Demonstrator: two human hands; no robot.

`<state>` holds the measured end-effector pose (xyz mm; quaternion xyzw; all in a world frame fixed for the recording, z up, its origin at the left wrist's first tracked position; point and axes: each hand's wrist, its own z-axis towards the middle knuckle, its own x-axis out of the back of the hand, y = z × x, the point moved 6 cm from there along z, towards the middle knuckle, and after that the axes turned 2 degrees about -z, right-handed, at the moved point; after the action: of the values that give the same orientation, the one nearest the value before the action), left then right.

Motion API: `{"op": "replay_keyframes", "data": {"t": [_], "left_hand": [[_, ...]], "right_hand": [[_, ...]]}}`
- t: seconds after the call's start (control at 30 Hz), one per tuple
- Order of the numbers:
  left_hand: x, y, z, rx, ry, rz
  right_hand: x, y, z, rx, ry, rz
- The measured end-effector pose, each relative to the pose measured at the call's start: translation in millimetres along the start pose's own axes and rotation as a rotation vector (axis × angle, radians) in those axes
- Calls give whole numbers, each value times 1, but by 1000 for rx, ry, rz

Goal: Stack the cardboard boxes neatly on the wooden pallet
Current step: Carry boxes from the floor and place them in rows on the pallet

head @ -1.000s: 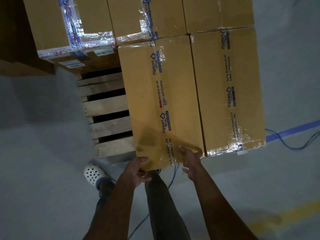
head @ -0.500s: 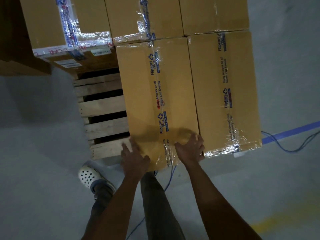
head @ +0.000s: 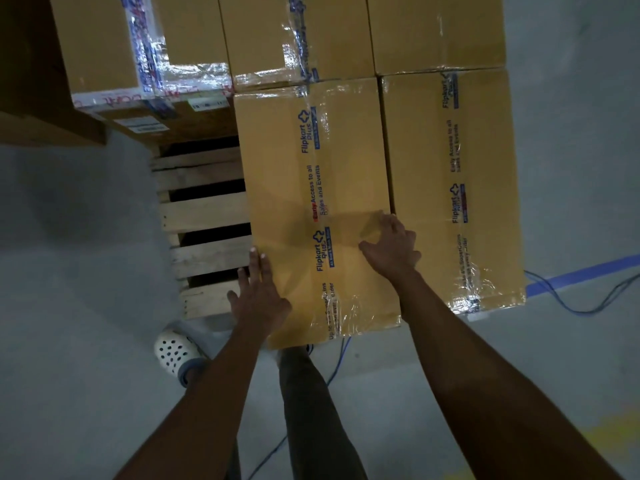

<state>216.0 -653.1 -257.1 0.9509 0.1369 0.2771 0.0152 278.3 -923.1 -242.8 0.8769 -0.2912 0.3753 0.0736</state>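
A long taped cardboard box (head: 311, 188) lies on the wooden pallet (head: 204, 213), pressed against a matching box (head: 453, 188) on its right. Its near end overhangs the pallet's front edge a little. My left hand (head: 258, 299) lies flat with fingers spread at the box's near left edge. My right hand (head: 391, 247) rests with fingers apart on the box's top near its right edge. Neither hand grips anything. More boxes (head: 298, 36) stand in a row behind, on the pallet's far side.
Bare pallet slats show to the left of the box. A taller box stack (head: 104, 50) stands at the back left. A blue cable (head: 571, 306) and blue floor tape (head: 588, 271) run on the grey floor at right. My legs and a white clog (head: 175, 353) are below.
Both hands left the box's near end and moved forward onto its top, the right one farther along. The box slid a little farther onto the pallet.
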Motion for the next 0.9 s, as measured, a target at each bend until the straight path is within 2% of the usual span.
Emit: {"op": "replay_keyframes", "data": {"t": [0.13, 0.47, 0.73, 0.8, 0.9], "left_hand": [[2, 7, -1, -12, 0, -9], [-4, 10, 1, -14, 7, -6], [7, 6, -2, -13, 37, 22], [9, 8, -3, -12, 38, 4], [8, 11, -10, 29, 77, -127]], "right_hand": [[4, 1, 3, -11, 35, -102], [-7, 7, 6, -72, 16, 13], [-19, 21, -17, -13, 1, 36], [-24, 35, -30, -90, 43, 103], [-37, 69, -55, -376, 124, 303]]}}
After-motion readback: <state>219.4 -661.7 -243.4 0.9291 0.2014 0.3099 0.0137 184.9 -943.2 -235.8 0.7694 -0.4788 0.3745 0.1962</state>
